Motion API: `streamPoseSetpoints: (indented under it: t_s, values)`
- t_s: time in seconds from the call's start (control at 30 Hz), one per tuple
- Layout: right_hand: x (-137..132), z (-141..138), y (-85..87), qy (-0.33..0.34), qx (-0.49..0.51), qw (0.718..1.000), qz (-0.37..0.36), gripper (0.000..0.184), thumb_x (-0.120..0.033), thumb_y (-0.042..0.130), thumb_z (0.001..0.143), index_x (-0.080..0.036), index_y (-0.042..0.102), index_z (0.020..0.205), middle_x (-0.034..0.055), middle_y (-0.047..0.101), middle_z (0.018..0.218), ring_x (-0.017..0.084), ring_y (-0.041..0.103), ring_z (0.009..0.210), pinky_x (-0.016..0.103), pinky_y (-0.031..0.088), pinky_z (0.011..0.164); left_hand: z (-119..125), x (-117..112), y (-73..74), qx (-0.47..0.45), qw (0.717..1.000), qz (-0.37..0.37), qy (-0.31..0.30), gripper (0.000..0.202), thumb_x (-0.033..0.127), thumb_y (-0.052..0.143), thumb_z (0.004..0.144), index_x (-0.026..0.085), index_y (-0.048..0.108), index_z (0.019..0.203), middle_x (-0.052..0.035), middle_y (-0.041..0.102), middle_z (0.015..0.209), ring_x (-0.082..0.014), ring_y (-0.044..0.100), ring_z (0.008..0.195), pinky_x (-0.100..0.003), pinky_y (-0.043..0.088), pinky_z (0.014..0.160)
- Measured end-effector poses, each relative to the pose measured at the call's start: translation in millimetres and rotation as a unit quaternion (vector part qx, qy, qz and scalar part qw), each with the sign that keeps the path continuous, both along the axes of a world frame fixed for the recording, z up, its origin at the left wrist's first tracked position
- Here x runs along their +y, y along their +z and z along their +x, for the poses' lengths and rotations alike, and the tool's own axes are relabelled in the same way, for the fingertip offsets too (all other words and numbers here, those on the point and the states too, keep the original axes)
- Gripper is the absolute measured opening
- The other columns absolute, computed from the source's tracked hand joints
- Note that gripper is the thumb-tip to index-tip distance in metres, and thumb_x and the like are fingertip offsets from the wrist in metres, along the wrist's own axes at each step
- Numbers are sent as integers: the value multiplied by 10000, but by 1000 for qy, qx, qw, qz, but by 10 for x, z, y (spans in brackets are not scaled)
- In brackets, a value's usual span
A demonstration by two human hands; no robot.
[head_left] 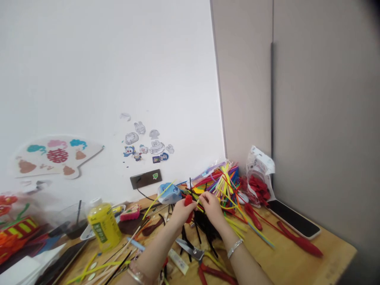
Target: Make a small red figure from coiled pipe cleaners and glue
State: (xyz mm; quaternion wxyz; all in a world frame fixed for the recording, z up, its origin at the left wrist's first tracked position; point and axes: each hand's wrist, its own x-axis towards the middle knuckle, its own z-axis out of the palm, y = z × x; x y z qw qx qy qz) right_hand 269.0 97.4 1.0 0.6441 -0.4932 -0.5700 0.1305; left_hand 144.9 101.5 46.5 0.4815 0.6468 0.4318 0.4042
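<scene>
Over the middle of the cluttered table, my left hand (180, 211) is closed around a small red fuzzy piece (188, 201). My right hand (210, 204) pinches the tip of a short yellow-green stem (198, 201) that meets the fingers of my left hand. Whether the stem is joined to the red piece is hidden by the fingers. Beneath both hands lies a heap of black pipe cleaners (204, 227). Nearer to me, between my forearms, are scissors (192, 250) with open blades, a white tube (178, 261) and red-handled pliers (215, 273).
A bundle of colourful pipe cleaners (225, 180) lies behind my hands. To the left stands a yellow bottle (104, 226). On the right are a phone-like black slab (293, 218), a red tapered object (301, 239) and a clear bag with red pieces (258, 188). A white wall rises behind.
</scene>
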Motion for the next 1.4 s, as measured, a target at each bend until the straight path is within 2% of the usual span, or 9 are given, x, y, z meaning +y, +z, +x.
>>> streamPoseSetpoints:
  t_s: [0.27,0.37,0.53,0.7,0.83,0.97,1.1,1.23,1.4]
  values:
    - [58,186,-41,-75,69,995,0,296,-369,336,834,-222,421,591,-18,452,558,161,444,587,265,359,581,-55,71,-54,-15,1000,-14,15,187,315,642,596,157,542,579,29,562,510,-69,455,362,-206,354,397]
    - [68,245,-50,-92,93,991,0,323,-414,358,825,-231,398,563,-23,432,521,164,439,567,268,361,568,-64,93,-60,-22,999,-17,20,204,337,641,593,156,547,610,21,574,538,-73,462,365,-210,357,389]
    - [81,344,-63,-122,129,984,-5,240,-370,377,796,-225,413,608,-11,460,579,170,452,581,289,376,600,-58,135,-61,-20,999,-14,32,207,327,663,574,149,563,605,16,576,531,-73,459,368,-207,346,384]
    - [127,415,-111,-146,174,974,-17,125,-314,440,715,-203,465,767,41,531,758,199,517,737,320,400,714,-67,204,-80,-19,998,-12,52,224,322,696,530,139,589,603,17,575,504,-72,448,366,-204,335,383]
    - [123,351,-111,-98,171,980,-33,157,-333,460,718,-190,515,751,44,570,732,198,546,717,310,423,688,-75,210,-94,-20,997,-15,66,230,287,713,498,139,600,632,38,548,459,-82,457,364,-209,338,389]
    - [61,169,-41,9,120,992,-45,202,-341,470,752,-182,572,680,14,590,623,175,558,624,270,432,590,-65,158,-77,-24,997,-16,65,209,259,700,506,141,606,651,65,498,410,-86,458,362,-214,355,407]
    - [-11,9,11,90,62,993,-52,168,-306,529,739,-174,611,677,4,617,630,160,573,614,249,430,582,-53,120,-53,-25,998,-16,56,203,261,691,510,141,607,650,67,494,416,-84,457,358,-215,350,407]
    - [-33,-21,9,91,32,994,-60,182,-244,509,736,-176,564,576,-20,551,528,140,521,536,235,395,528,-54,120,-50,-21,998,-15,54,217,270,701,491,140,613,641,68,493,424,-83,454,363,-218,339,415]
    - [-34,17,6,73,12,995,-62,168,-232,494,734,-177,545,583,-30,527,546,132,498,541,229,374,534,-61,100,-47,-10,999,-16,44,199,244,688,496,137,615,646,65,497,415,-84,445,364,-215,325,413]
